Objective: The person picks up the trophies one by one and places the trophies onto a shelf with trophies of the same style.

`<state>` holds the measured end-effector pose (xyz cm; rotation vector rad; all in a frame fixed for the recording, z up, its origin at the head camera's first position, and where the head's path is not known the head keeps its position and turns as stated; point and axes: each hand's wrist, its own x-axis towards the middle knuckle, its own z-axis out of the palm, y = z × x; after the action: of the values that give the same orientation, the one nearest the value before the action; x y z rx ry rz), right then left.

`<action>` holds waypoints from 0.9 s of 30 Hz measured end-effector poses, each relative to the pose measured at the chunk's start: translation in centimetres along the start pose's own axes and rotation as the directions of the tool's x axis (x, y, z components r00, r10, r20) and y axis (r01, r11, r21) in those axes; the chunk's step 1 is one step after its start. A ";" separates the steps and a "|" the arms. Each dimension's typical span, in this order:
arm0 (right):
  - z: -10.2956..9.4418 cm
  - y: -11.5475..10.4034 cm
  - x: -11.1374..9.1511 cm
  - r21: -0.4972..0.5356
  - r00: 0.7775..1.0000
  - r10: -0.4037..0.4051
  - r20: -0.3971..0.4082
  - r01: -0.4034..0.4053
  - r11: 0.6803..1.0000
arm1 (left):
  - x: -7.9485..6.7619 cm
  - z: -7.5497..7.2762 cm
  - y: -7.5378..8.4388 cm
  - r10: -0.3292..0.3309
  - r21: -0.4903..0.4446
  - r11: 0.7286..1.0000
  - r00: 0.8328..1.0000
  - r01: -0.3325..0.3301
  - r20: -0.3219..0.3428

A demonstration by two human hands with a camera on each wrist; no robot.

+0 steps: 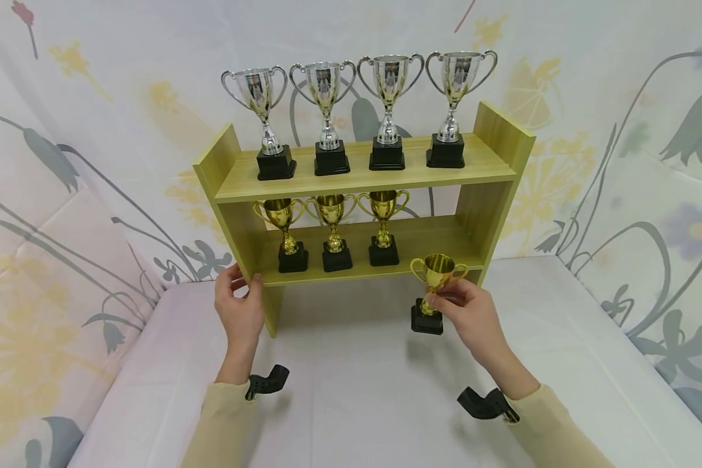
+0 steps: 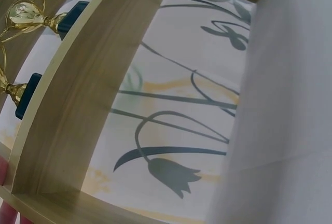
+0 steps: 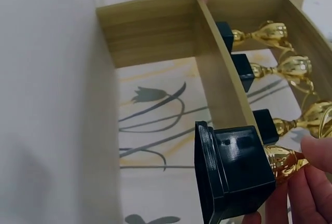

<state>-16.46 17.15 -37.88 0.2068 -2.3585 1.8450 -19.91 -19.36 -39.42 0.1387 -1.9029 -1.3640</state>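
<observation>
A gold trophy cup (image 1: 437, 272) on a black base is pinched at its stem by my right hand (image 1: 465, 312), just in front of the lower shelf's right part. Its black base (image 3: 236, 169) fills the lower middle of the right wrist view. My left hand (image 1: 240, 309) grips the left side panel of the wooden shelf (image 1: 363, 278) near the lower board. On that lower board stand three gold trophies, the nearest to the held one being the right gold trophy (image 1: 383, 227). In the left wrist view only fingertips (image 2: 8, 213) show at the panel's edge.
Several silver trophies (image 1: 390, 97) line the top board. The shelf stands on a white-covered table (image 1: 351, 390) against a flower-patterned backdrop (image 1: 637, 195). A black wrist mount (image 1: 267, 381) sits on the left sleeve and another black mount (image 1: 485, 403) on the right.
</observation>
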 end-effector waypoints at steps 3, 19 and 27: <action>-0.2 -0.3 0.1 -0.001 1.000 -0.008 0.000 0.008 1.000 | 0.0 0.0 -0.1 0.006 -0.001 1.000 1.000 -0.006 -0.002; -1.1 -2.0 0.2 -0.004 0.998 -0.067 -0.009 0.067 0.998 | -0.1 0.0 0.0 -0.014 -0.020 1.000 1.000 0.014 0.000; -1.6 -2.9 0.4 -0.013 0.995 -0.097 -0.027 0.097 0.995 | -0.2 0.1 0.0 -0.019 -0.025 1.000 1.000 0.018 -0.005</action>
<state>-16.26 17.97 -34.67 0.2867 -2.2978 1.7777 -19.86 -19.23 -39.52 0.1476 -1.8836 -1.3981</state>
